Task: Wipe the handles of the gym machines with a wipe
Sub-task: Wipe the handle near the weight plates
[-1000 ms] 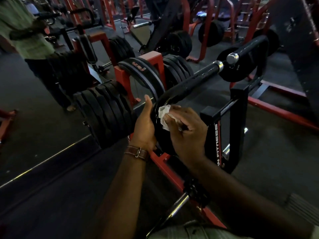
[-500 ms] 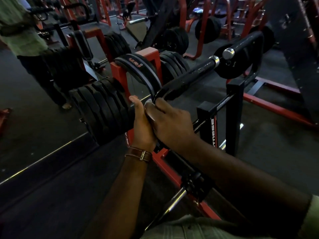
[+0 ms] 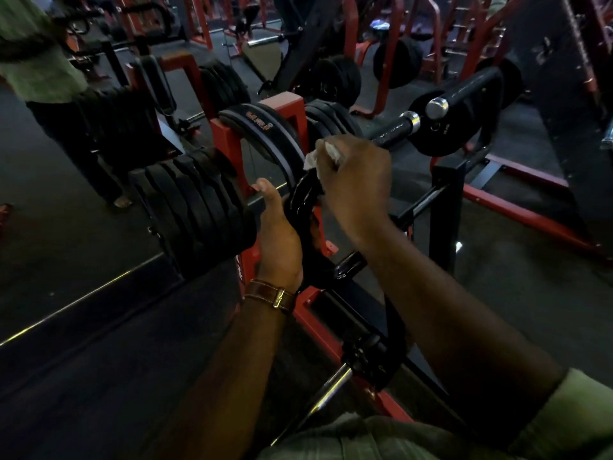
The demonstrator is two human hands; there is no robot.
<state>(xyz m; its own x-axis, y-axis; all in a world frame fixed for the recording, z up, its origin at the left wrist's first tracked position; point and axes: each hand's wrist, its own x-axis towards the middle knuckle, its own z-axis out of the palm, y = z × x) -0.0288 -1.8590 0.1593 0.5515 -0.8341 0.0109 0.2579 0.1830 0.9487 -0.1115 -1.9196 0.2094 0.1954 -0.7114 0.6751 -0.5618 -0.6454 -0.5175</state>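
Observation:
A black, glossy machine handle (image 3: 303, 197) curves up from the middle of the view and runs toward a chrome end cap (image 3: 413, 119) at the upper right. My right hand (image 3: 356, 175) is wrapped over the handle, holding a crumpled white wipe (image 3: 311, 158) against it; only bits of the wipe show between the fingers. My left hand (image 3: 278, 237), with a brown watch strap at the wrist, grips the lower bend of the same handle just below the right hand. A second black handle (image 3: 471, 88) with a chrome cap lies further right.
Stacks of black weight plates (image 3: 195, 207) on a red rack (image 3: 229, 141) stand close on the left. A black upright post (image 3: 446, 197) and red floor frame (image 3: 517, 214) are on the right. A person in a green shirt (image 3: 39, 61) stands far left. More red machines fill the background.
My right hand has slid up the handle with the wipe, away from my left hand, and the wipe shows again at the fingertips. My left hand stays at the bend.

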